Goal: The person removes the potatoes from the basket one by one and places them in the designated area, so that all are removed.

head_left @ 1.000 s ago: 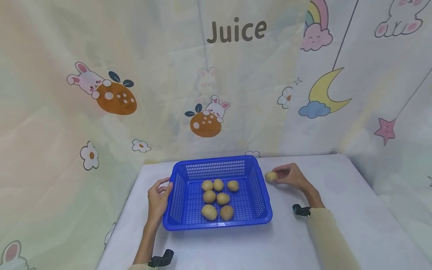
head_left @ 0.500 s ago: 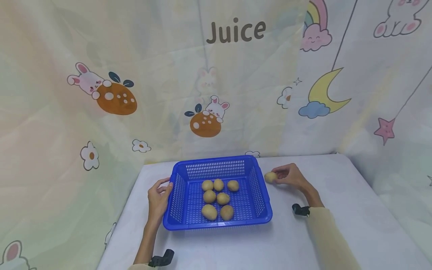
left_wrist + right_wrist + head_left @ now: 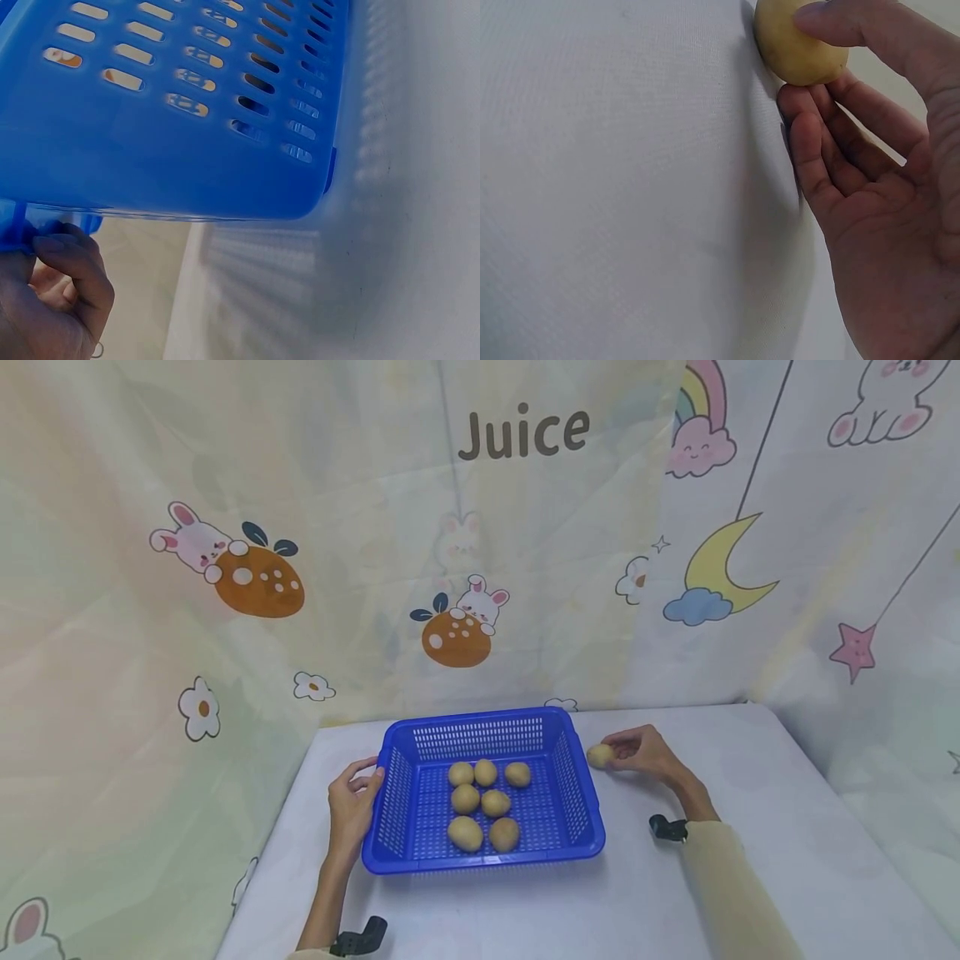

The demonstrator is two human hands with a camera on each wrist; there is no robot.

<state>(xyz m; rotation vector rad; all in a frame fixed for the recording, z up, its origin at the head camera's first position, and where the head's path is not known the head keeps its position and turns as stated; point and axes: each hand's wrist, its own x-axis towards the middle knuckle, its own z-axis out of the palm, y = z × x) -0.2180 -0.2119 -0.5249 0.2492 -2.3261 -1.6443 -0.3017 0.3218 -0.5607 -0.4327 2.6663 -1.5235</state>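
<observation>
The left hand (image 3: 351,797) grips the left rim of the blue basket (image 3: 397,847), thumb over the edge and fingers curled against the outer wall. The basket sits on the white table (image 3: 750,827), and seven potatoes (image 3: 466,832) lie loose on its floor, towards the middle. Just right of the basket's far corner a single potato (image 3: 600,756) rests on the table. The right hand (image 3: 643,752) pinches it between thumb and fingertips; the wrist view shows the thumb on top and the fingers curled beneath. A cartoon-printed curtain (image 3: 225,568) hangs behind.
</observation>
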